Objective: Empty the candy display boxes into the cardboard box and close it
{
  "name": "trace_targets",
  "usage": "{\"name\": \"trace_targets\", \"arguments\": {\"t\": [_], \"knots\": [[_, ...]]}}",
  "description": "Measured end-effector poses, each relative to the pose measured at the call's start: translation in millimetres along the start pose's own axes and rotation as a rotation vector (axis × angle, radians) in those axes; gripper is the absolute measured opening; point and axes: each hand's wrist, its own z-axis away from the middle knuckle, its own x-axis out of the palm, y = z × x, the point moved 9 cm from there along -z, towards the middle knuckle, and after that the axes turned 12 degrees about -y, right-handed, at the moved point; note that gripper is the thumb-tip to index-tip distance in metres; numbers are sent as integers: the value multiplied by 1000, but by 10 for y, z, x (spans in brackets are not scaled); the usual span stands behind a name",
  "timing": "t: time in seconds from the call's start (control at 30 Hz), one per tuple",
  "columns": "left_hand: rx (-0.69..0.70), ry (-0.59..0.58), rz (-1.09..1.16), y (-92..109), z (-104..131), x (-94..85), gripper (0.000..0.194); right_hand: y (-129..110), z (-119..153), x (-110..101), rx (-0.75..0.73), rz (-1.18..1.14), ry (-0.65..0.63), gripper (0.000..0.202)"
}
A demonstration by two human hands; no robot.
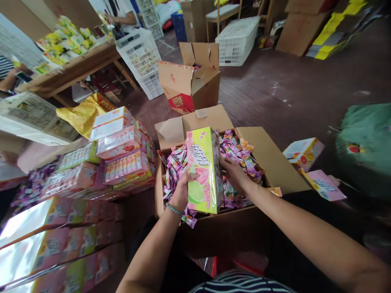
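A pink and green candy box [202, 171] with a shiny wrap and fruit pictures is held above an open carton. My left hand [183, 188], with a beaded bracelet at the wrist, grips the box's lower left side, its thumb lying across the printed face. Against the right side of the box rest the fingers of my right hand [234, 171], partly hidden by it. Small purple and pink wrapped candies [175, 162] fill the carton [259, 148] below, whose flaps are spread outward.
Stacked candy boxes [125, 162] stand at the left, more [58, 240] at lower left. Behind the carton is another open carton [204, 87]. A box [304, 152] and a flat printed piece [325, 185] lie right, near a green sack [366, 146]. People work at a table [88, 61].
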Motion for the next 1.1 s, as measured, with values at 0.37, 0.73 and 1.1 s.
{"name": "trace_targets", "arguments": {"t": [0.37,0.73,1.1], "knots": [[-60,18,-530,103,-64,-233,85,-495,614,946,-943,1546,-382,36],[-56,-3,-682,-81,-289,-404,74,-194,467,812,-580,1597,-654,22],[-127,113,-234,17,-320,-817,44,-951,796,637,-995,1374,-437,45]]}}
